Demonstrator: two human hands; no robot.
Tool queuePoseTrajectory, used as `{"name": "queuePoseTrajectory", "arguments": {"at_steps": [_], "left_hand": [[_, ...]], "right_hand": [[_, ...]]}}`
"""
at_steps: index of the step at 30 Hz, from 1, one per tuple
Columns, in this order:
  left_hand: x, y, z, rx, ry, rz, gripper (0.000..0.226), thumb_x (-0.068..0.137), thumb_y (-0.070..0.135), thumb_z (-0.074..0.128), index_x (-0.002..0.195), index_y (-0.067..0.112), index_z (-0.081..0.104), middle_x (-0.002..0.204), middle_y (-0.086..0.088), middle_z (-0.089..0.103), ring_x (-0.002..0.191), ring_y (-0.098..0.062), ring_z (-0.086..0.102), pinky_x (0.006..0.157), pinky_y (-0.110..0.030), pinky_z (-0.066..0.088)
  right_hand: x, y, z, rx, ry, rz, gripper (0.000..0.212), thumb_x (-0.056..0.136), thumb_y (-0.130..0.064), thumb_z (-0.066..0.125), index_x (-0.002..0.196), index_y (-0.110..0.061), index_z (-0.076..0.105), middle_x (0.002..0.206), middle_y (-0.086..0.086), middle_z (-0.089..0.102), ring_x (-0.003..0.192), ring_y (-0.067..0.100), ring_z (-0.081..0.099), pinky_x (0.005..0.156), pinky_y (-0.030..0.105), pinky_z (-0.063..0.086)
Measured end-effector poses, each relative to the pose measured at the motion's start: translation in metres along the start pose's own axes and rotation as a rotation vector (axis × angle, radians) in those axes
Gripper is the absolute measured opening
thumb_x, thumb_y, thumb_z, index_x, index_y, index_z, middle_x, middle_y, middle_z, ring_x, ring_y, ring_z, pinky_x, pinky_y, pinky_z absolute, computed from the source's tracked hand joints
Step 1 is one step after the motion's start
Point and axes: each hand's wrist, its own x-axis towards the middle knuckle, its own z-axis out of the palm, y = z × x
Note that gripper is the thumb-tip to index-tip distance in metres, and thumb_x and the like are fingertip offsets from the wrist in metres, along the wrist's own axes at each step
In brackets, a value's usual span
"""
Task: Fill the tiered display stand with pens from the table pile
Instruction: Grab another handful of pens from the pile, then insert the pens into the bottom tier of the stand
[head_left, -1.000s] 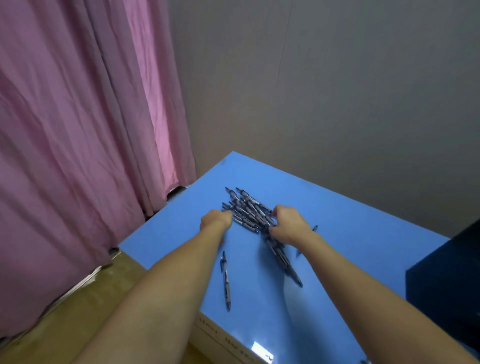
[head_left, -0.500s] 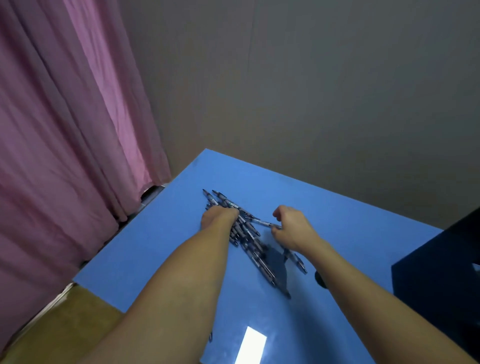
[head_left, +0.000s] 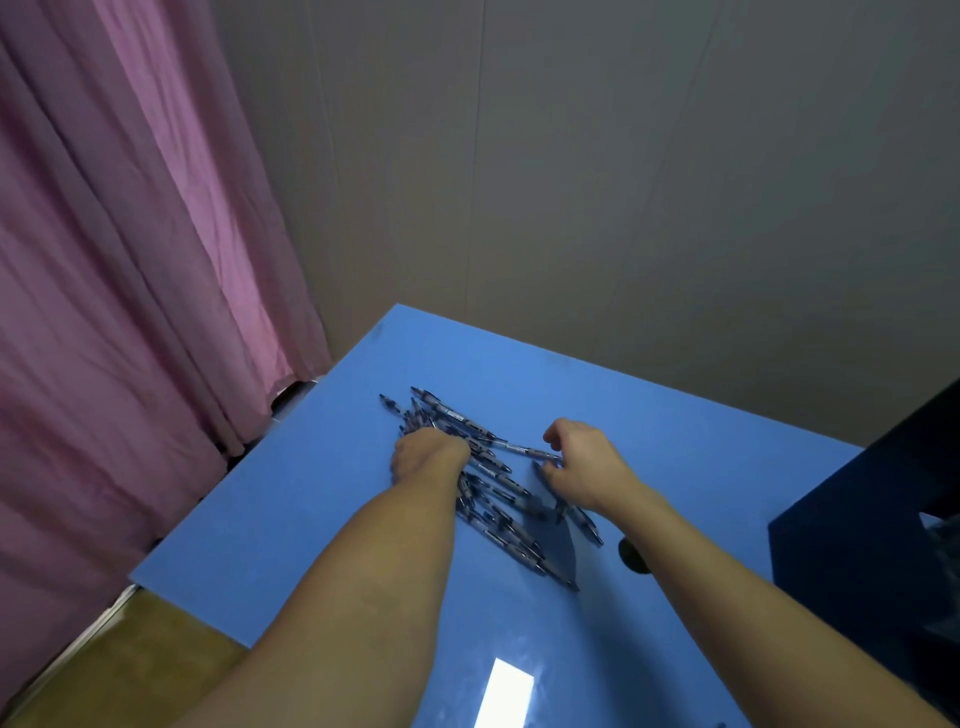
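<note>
Head view: the pen pile (head_left: 483, 478) lies mid-desk (head_left: 291, 525). The left hand (head_left: 428, 452) rests curled on the pile, its grip unclear; the right hand (head_left: 582, 467) pinches one pen (head_left: 524, 449). Round barrels could roll off if scattered. The dark stand (head_left: 872, 545) sits right of the pile, nothing between.

So the left hand (head_left: 428, 452) is now planted right on top of the pens (head_left: 493, 499), where a second ago it sat just off their left edge. The right hand (head_left: 582, 467) has lifted off the pile and sits beside it, fingers curled round one pen (head_left: 524, 449).
</note>
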Motion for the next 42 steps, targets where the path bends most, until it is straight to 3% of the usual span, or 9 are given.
{"name": "queuePoseTrajectory", "arguments": {"at_steps": [3,6,11,17,23,31,34,39,42], "left_hand": [[-0.006,-0.005,-0.004,-0.041,0.000,0.050,0.026,0.090,0.033,0.060,0.098,0.009,0.067,0.091,-0.005,0.065,0.075,-0.020,0.062,0.059,-0.029,0.048],[-0.007,-0.010,-0.003,-0.100,0.012,0.069,0.032,0.095,0.038,0.059,0.078,0.012,0.054,0.078,-0.002,0.055,0.067,-0.018,0.055,0.060,-0.029,0.044],[-0.011,-0.017,-0.012,-0.173,0.046,0.137,0.032,0.095,0.040,0.056,0.097,0.008,0.063,0.100,-0.008,0.066,0.081,-0.025,0.061,0.066,-0.032,0.046],[-0.022,-0.015,-0.031,-0.259,0.140,0.307,0.041,0.096,0.036,0.060,0.117,0.006,0.042,0.106,-0.012,0.059,0.099,-0.036,0.059,0.077,-0.039,0.045],[-0.059,-0.003,-0.039,-0.436,0.058,0.485,0.027,0.095,0.025,0.061,0.107,0.009,0.042,0.097,-0.015,0.064,0.082,-0.031,0.068,0.073,-0.046,0.057],[-0.153,0.004,-0.018,-0.447,0.109,0.669,0.010,0.096,0.018,0.062,0.092,0.011,0.057,0.078,-0.005,0.057,0.067,-0.020,0.050,0.056,-0.030,0.039],[-0.203,0.010,-0.003,-0.452,0.118,0.732,0.023,0.097,0.019,0.062,0.078,0.013,0.051,0.069,-0.005,0.049,0.060,-0.021,0.045,0.053,-0.030,0.037],[-0.290,0.015,0.040,-0.455,0.102,0.805,0.014,0.098,0.020,0.061,0.091,0.009,0.057,0.077,-0.007,0.056,0.061,-0.018,0.052,0.048,-0.024,0.037],[-0.330,0.014,0.069,-0.476,0.073,0.825,0.017,0.095,0.022,0.062,0.084,0.013,0.053,0.076,-0.011,0.057,0.063,-0.027,0.057,0.049,-0.028,0.047]], "right_hand": [[-0.005,-0.001,-0.002,-0.003,0.006,-0.002,0.038,0.097,-0.022,0.061,0.133,-0.013,0.054,0.129,0.006,0.058,0.114,0.024,0.058,0.096,0.036,0.052],[-0.009,-0.003,-0.004,0.001,0.009,-0.008,0.038,0.097,-0.022,0.060,0.133,-0.012,0.054,0.128,0.006,0.058,0.113,0.024,0.058,0.095,0.036,0.052],[-0.014,-0.009,-0.008,0.016,0.015,-0.003,0.038,0.096,-0.019,0.059,0.133,-0.012,0.054,0.127,0.006,0.059,0.113,0.023,0.058,0.097,0.037,0.052],[-0.026,-0.013,-0.010,0.041,0.019,0.012,0.037,0.096,-0.022,0.060,0.132,-0.012,0.055,0.126,0.007,0.060,0.111,0.024,0.059,0.094,0.037,0.053],[-0.056,-0.006,-0.022,0.052,0.027,0.044,0.040,0.096,-0.022,0.061,0.134,-0.011,0.054,0.129,0.008,0.059,0.115,0.027,0.059,0.097,0.040,0.053],[-0.134,0.023,-0.070,0.055,0.160,0.039,0.038,0.093,-0.020,0.059,0.130,-0.012,0.055,0.128,0.008,0.061,0.116,0.028,0.059,0.096,0.041,0.053],[-0.176,0.043,-0.087,0.066,0.197,0.030,0.040,0.094,-0.022,0.059,0.132,-0.011,0.055,0.129,0.009,0.061,0.116,0.029,0.059,0.097,0.044,0.053],[-0.250,0.086,-0.102,0.085,0.218,0.043,0.039,0.097,-0.022,0.058,0.134,-0.011,0.054,0.127,0.008,0.061,0.107,0.026,0.061,0.093,0.044,0.055],[-0.291,0.111,-0.106,0.109,0.233,0.064,0.038,0.098,-0.020,0.058,0.134,-0.010,0.053,0.128,0.008,0.060,0.108,0.025,0.061,0.093,0.043,0.056]]}}
